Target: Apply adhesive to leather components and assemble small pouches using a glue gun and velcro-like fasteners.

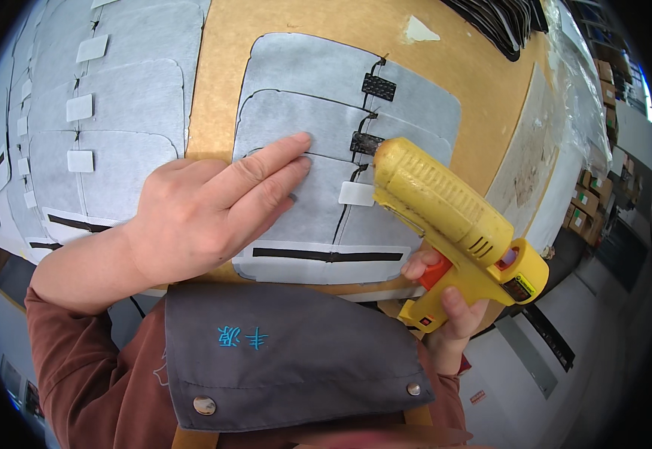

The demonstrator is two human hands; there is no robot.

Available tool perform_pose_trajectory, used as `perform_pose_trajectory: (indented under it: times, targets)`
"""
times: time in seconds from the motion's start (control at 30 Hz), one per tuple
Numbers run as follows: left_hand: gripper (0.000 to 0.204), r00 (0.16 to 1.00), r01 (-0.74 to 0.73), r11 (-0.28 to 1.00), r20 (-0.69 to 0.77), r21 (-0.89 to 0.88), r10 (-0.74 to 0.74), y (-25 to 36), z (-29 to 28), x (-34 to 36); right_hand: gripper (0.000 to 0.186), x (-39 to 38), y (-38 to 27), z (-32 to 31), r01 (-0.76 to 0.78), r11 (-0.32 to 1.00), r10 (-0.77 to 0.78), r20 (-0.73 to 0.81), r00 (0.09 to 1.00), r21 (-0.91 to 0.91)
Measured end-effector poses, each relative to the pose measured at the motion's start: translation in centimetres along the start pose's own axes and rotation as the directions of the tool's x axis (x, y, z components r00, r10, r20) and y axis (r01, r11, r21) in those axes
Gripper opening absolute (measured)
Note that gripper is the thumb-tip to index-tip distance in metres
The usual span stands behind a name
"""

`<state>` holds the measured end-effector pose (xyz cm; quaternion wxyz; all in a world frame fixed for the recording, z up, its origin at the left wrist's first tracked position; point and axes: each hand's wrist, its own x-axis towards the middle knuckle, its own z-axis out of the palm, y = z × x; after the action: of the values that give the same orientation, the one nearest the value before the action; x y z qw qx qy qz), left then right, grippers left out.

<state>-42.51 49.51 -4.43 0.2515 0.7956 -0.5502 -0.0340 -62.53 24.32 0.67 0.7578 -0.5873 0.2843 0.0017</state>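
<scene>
Felt piece: topmost grey felt piece [296, 217] lies at the centre of the tan board [491, 105], overlapping two more like it that fan out toward 12 o'clock.
White tab: small white tab [356, 193] sits on the piece's middle seam, just at the gun's nozzle.
Glue gun: your yellow glue gun [446, 217] comes in from 4 o'clock, nozzle aimed toward 10 o'clock at the tab.
Right hand: your right hand [449, 310] wraps the grip, one finger on the orange trigger [434, 271].
Left hand: your left hand [214, 209] lies flat on the felt from 9 o'clock, fingers extended, holding nothing.
Doing it well: judging by this, keep the palm pressing so the layers cannot slide, keep your fingertips clear of the hot nozzle, and squeeze gently for a small bead.
Surroundings: finished grey pieces [109, 105] with white tabs are stacked at 10 o'clock; black strips [502, 22] lie at 1 o'clock; your grey apron [288, 359] fills 6 o'clock.
</scene>
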Motion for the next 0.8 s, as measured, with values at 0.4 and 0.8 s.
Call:
perform_pose_trajectory:
  times: [0.4,0.8]
  targets:
    - [0.045,1.0,-0.011,1.0,-0.015,0.016,0.011,-0.1,0.2,0.0,0.061,-0.7,0.0,-0.2,0.032,0.995,-0.046,-0.153,0.987,-0.092]
    - [0.044,1.0,-0.011,1.0,-0.01,0.021,0.011,-0.1,0.1,0.0,0.062,-0.8,0.4,-0.8,0.037,0.993,-0.05,-0.111,0.992,-0.116]
